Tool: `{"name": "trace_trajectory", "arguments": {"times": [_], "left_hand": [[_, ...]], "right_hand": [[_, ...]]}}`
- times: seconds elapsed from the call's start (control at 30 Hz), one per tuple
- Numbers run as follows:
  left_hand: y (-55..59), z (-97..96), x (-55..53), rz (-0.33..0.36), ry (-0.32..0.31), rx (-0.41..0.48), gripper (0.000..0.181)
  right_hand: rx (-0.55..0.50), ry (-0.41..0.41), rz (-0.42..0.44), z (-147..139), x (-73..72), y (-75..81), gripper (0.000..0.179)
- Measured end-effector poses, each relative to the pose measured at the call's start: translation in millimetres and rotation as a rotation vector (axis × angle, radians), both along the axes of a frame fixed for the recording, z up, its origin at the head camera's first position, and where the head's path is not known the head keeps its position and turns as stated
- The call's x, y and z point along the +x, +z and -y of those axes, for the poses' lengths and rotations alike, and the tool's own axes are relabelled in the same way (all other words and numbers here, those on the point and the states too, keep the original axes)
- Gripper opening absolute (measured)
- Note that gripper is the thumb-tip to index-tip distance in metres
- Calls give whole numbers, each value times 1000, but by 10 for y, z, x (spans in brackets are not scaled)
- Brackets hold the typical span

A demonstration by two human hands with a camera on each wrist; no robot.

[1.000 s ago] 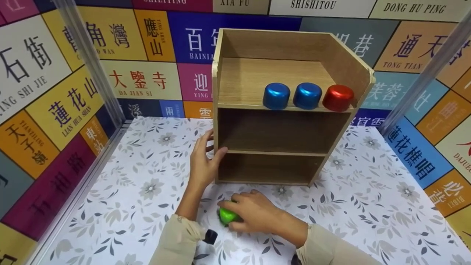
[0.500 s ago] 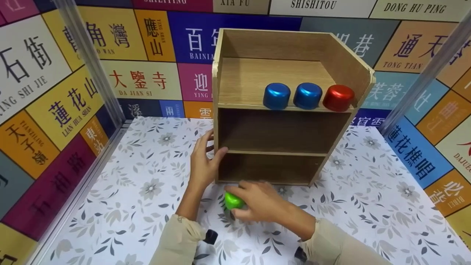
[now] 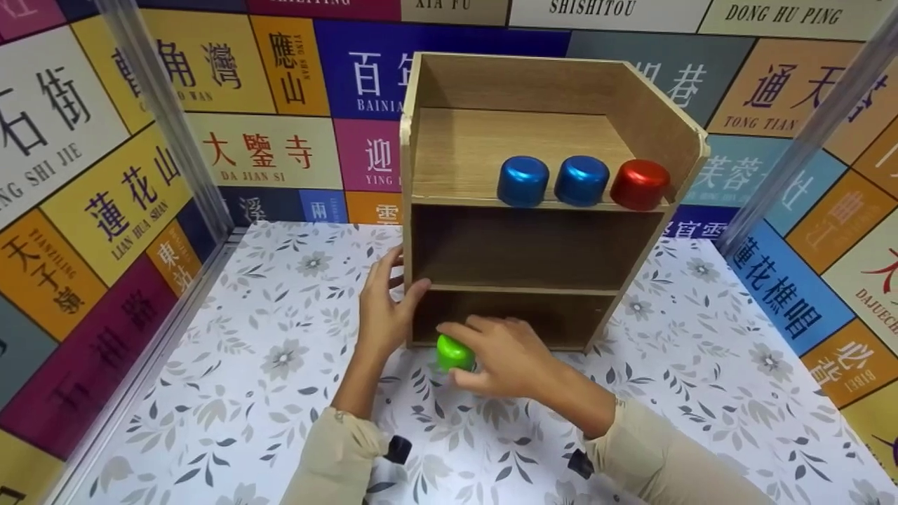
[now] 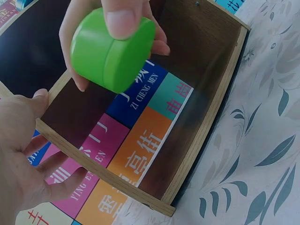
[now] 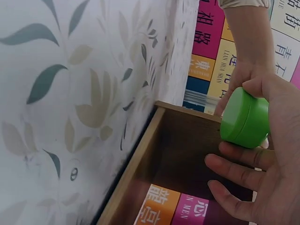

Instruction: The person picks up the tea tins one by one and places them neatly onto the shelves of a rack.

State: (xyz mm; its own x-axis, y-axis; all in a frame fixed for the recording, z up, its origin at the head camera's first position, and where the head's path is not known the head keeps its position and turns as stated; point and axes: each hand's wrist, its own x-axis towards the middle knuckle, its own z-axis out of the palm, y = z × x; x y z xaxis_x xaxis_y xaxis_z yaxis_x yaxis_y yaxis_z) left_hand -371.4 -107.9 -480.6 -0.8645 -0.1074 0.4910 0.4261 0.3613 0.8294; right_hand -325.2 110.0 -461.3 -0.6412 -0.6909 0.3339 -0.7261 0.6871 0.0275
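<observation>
In the head view, a wooden shelf unit point(image 3: 519, 130) stands upright on the patterned cloth. My left hand point(image 3: 384, 308) grips its left side panel, the thumb at the front edge and the fingers along the outer face. With my right hand point(image 3: 508, 358) I hold a small green jar point(image 3: 454, 355) between thumb and fingers, in front of the bottom compartment. The seam of a lid shows around the green jar point(image 4: 110, 51) in the left wrist view. Seen from the right wrist, the green jar point(image 5: 243, 119) lies tilted, some fingers spread beside it.
Along the front of the top level sit two blue jars point(image 3: 523, 181) and a red jar point(image 3: 640, 184). Below are a middle compartment point(image 3: 523, 247) and a bottom one. Walls with printed signs and clear corner posts point(image 3: 165, 119) surround the cloth point(image 3: 280, 358).
My right hand has carried the green jar away from me and slightly right, from the cloth toward the bottom compartment. The left hand keeps its grip on the shelf unit.
</observation>
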Motion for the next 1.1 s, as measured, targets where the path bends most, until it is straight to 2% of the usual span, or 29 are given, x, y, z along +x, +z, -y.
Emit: {"name": "trace_trajectory", "arguments": {"times": [0.2, 0.5, 0.73, 1.1], "left_hand": [[-1, 0, 4, -13, -2, -11, 61], [1, 10, -9, -41, 15, -26, 61], [9, 0, -7, -24, 5, -20, 61], [1, 7, -1, -23, 0, -13, 60]], "right_hand": [[-4, -16, -11, -14, -7, 100, 58], [-80, -3, -78, 20, -26, 256, 54], [-137, -23, -95, 32, -25, 372, 54], [-139, -51, -106, 30, -16, 514, 55]]}}
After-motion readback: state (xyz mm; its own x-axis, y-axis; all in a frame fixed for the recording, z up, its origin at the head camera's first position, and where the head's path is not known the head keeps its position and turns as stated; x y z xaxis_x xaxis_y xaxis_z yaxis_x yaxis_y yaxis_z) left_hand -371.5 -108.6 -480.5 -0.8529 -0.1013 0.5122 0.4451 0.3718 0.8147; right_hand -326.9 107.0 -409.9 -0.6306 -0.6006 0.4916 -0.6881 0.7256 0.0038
